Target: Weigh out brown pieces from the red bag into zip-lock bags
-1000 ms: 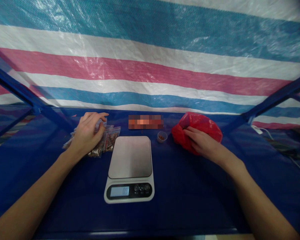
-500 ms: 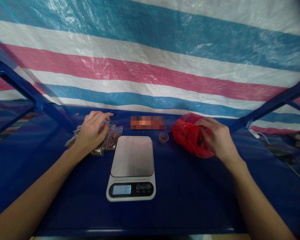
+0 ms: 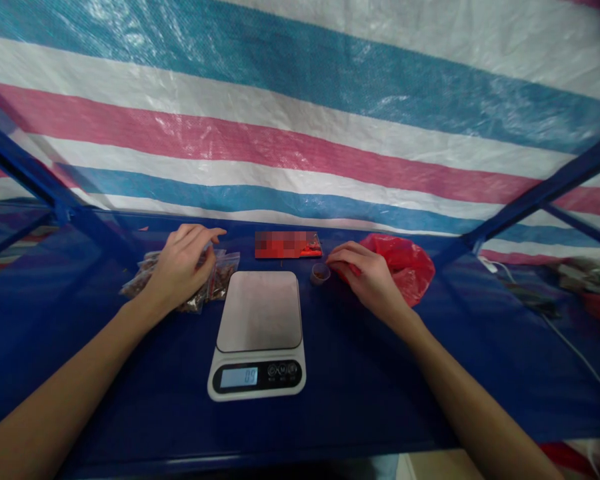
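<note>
Both hands are apart, one on each side of the digital kitchen scale (image 3: 257, 333), neither crossing in front of it.

Left hand (image 3: 181, 269): cupped down over a small heap of clear zip bags (image 3: 223, 277) holding reddish-brown dried pieces, index finger reaching forward past them. It touches the bags, though whether it actually grips one cannot be told from here.

Right hand (image 3: 366, 277): low at the near end of a crumpled red plastic bag (image 3: 407, 267), fingers (image 3: 343, 255) pointing toward a small pale cup (image 3: 320, 273) that stands upright with a few brown bits inside. The fingertips sit just beside the cup, apparently not touching it. Any grip on the red bag is hidden.

Behind the scale lies a flat red packet (image 3: 287, 245), its label pixelated. The scale's display (image 3: 239, 377) is lit, but its small digits are hard to read with certainty. All of this sits on a dark blue-covered desk (image 3: 330, 413), backed by a striped tarpaulin (image 3: 300, 147).

Handling note: the cup looks light and easy to tip, so fingertips at its rim seem safer than a sweep of the knuckles. The thin bags likely want a gentle pinch at the edge, not pressure on the contents.
</note>
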Action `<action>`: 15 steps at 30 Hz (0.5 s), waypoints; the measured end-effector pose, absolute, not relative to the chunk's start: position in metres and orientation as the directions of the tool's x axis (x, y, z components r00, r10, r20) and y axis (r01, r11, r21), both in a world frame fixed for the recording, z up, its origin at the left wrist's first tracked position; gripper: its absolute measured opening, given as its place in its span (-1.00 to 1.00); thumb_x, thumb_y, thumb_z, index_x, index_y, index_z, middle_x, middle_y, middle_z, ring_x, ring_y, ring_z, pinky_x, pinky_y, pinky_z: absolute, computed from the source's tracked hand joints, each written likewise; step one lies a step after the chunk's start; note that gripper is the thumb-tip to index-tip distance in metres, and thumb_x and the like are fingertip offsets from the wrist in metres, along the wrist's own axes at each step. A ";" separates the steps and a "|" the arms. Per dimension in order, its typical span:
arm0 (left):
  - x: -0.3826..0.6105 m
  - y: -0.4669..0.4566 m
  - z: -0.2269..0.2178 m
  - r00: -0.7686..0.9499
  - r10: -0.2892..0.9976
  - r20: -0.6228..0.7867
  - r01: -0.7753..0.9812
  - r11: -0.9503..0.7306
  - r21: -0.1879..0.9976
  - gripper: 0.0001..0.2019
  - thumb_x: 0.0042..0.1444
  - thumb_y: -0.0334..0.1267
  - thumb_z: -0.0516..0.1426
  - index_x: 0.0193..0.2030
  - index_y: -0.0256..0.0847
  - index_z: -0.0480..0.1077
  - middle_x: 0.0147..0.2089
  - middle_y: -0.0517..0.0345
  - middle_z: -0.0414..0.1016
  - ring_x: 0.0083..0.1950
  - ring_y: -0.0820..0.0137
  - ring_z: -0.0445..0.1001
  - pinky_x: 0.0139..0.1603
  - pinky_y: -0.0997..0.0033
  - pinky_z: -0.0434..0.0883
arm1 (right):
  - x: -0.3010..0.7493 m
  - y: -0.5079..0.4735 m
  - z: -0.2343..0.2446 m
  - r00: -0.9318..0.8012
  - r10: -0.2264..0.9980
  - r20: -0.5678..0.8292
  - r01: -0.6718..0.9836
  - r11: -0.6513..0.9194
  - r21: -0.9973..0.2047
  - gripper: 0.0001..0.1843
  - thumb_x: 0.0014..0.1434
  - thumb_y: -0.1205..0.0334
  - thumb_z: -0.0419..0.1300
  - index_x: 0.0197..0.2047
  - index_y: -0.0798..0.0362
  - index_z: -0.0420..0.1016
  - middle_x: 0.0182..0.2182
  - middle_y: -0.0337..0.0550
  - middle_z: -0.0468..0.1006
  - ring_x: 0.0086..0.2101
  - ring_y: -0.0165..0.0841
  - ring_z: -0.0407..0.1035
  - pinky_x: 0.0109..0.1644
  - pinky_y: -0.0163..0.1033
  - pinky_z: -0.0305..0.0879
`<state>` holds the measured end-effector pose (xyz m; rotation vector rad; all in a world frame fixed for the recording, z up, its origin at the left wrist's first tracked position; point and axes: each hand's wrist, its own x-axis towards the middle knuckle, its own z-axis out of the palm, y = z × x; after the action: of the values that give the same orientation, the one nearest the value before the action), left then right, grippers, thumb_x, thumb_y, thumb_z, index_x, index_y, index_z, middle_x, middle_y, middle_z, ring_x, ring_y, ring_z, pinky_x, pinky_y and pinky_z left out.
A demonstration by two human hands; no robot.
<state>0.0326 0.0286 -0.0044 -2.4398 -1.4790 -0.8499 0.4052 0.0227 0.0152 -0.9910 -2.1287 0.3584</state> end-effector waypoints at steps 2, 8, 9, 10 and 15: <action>0.033 0.029 -0.005 0.353 0.763 0.541 0.855 -0.498 0.144 -0.64 0.33 -0.31 -0.04 0.15 -0.25 0.45 -0.07 -0.04 0.55 0.05 0.05 0.44 0.08 0.03 0.36 | 0.401 0.024 0.011 -0.386 0.761 0.521 0.511 0.647 -0.566 -0.80 0.34 0.44 0.19 -0.20 -0.02 0.61 -0.21 -0.14 0.61 -0.19 -0.28 0.53 -0.07 -0.18 0.46; 0.033 0.030 -0.006 0.358 0.768 0.530 0.859 -0.494 0.136 -0.67 0.34 -0.31 -0.04 0.09 -0.19 0.49 0.00 -0.04 0.56 0.09 0.05 0.44 0.07 0.03 0.36 | 0.389 0.021 0.006 -0.314 0.809 0.498 0.419 0.588 -0.692 -0.82 0.29 0.45 0.25 -0.22 -0.03 0.62 -0.22 -0.16 0.63 -0.19 -0.28 0.54 -0.05 -0.16 0.47; 0.033 0.030 -0.007 0.358 0.771 0.526 0.858 -0.495 0.141 -0.68 0.34 -0.31 -0.03 0.06 -0.18 0.50 0.00 -0.03 0.56 0.09 0.06 0.43 0.08 0.03 0.35 | 0.388 0.021 0.004 -0.317 0.811 0.492 0.414 0.585 -0.697 -0.81 0.29 0.46 0.25 -0.22 -0.02 0.63 -0.22 -0.16 0.63 -0.19 -0.28 0.54 -0.05 -0.16 0.46; 0.032 0.031 -0.007 0.360 0.772 0.523 0.856 -0.496 0.143 -0.69 0.34 -0.31 -0.03 0.04 -0.17 0.50 0.00 -0.02 0.56 0.09 0.07 0.43 0.08 0.03 0.35 | 0.387 0.022 0.002 -0.319 0.812 0.489 0.412 0.583 -0.700 -0.81 0.28 0.46 0.25 -0.22 -0.02 0.63 -0.23 -0.16 0.63 -0.19 -0.28 0.54 -0.05 -0.17 0.46; 0.032 0.031 -0.008 0.391 0.766 0.510 0.850 -0.513 0.119 -0.70 0.36 -0.32 -0.03 0.01 -0.22 0.51 0.00 -0.02 0.54 0.09 0.10 0.40 0.12 0.05 0.34 | 0.386 0.023 -0.003 -0.329 0.800 0.502 0.417 0.600 -0.683 -0.81 0.27 0.50 0.26 -0.21 0.02 0.63 -0.23 -0.14 0.62 -0.20 -0.30 0.54 -0.06 -0.19 0.45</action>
<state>0.0317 0.0312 -0.0080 -2.4818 -1.4554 -0.7770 0.3859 0.0232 -0.0031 -0.9676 -1.9570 0.5552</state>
